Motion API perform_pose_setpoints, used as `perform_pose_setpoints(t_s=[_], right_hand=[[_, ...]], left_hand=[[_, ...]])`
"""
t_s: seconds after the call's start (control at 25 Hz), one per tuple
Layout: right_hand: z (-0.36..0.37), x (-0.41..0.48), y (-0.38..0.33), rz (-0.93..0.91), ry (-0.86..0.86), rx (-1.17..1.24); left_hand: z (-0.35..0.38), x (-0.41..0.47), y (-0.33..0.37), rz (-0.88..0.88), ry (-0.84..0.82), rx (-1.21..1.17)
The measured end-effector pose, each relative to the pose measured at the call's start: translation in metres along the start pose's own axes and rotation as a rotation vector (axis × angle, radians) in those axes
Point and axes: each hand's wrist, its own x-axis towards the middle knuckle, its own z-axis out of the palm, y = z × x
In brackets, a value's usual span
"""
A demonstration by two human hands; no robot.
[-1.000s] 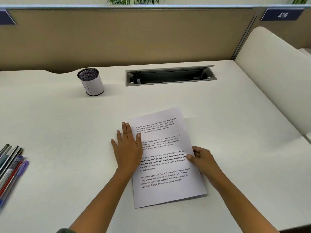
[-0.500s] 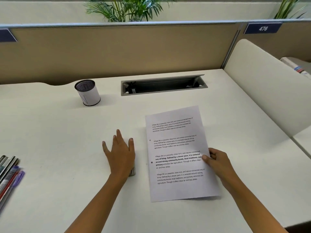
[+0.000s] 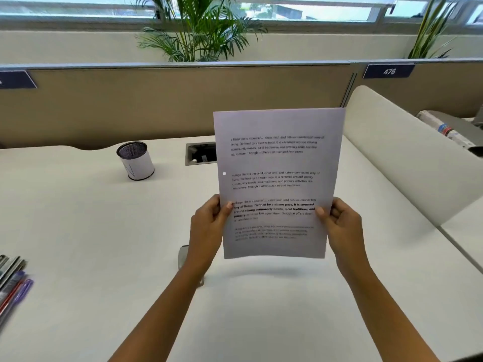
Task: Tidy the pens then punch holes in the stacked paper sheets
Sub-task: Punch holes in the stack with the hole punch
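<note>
Setting: an office cubicle with a white bench [image 3: 91, 244], a tan partition [image 3: 170, 100] behind it, palm plants [image 3: 201, 30] and a window band above.
Pens: a loose bundle of pens [image 3: 13, 286] lies at the far left edge of the bench, partly cut off by the frame; red and purple ones show among grey and clear ones.
Pen holder: a white cylinder with a dark mesh rim, the pen holder [image 3: 135, 161], stands upright toward the back left of the bench, well apart from the pens.
Cable slot: a grey recessed cable slot [image 3: 200, 153] sits in the bench behind the paper, its right part hidden by the sheets.
Punch: a small grey object [image 3: 183, 257] rests on the bench just beside the left wrist, mostly hidden by the arm; I cannot tell for sure what it is.
Left hand: the left hand [image 3: 206, 228] is clamped on the left edge of the paper, thumb on the printed face.
Paper: the stacked paper sheets [image 3: 278, 178] are held up off the bench, nearly upright, printed side toward the camera; one punched hole [image 3: 224, 173] shows near the left margin.
Right hand: the right hand [image 3: 342, 228] pinches the right edge, thumb in front.
Divider: a curved white divider [image 3: 407, 158] rises at the right.
</note>
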Motion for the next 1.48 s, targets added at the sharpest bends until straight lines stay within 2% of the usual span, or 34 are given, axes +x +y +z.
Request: perform_pose_setpoints(t_s=[0.12, 0.2, 0.44, 0.64, 0.8, 0.92, 1.08, 1.24, 1.36, 1.48], right_hand=[[0.006, 0.006, -0.008, -0.082, 0.042, 0.069], [0.009, 0.005, -0.004, -0.097, 0.039, 0.066], [0.015, -0.009, 0.02, -0.011, 0.042, 0.044], [0.015, -0.006, 0.017, -0.075, 0.061, 0.056], [0.015, -0.015, 0.032, 0.005, 0.038, 0.006], [0.011, -0.009, 0.03, -0.016, 0.039, -0.06], [0.001, 0.008, 0.003, -0.192, 0.044, -0.251], [-0.008, 0.02, -0.042, -0.509, 0.012, -0.511], [-0.009, 0.028, -0.074, -0.707, -0.09, -0.701], [-0.002, 0.035, -0.095, -0.739, -0.284, -0.848]], left_hand=[[-0.001, 0.003, 0.013, 0.089, 0.055, -0.036], [0.002, -0.001, 0.012, 0.086, 0.086, -0.052], [0.01, -0.017, -0.009, 0.001, 0.138, -0.045], [0.012, -0.017, -0.007, 0.093, 0.18, -0.086], [0.017, -0.025, -0.024, 0.039, 0.193, -0.051], [0.016, -0.026, -0.024, 0.058, 0.192, -0.043], [0.004, -0.015, -0.014, 0.084, 0.223, -0.139], [-0.019, -0.006, -0.008, 0.073, 0.318, -0.148], [-0.034, -0.003, -0.007, 0.207, 0.33, 0.039], [-0.033, -0.005, -0.003, 0.329, 0.246, 0.209]])
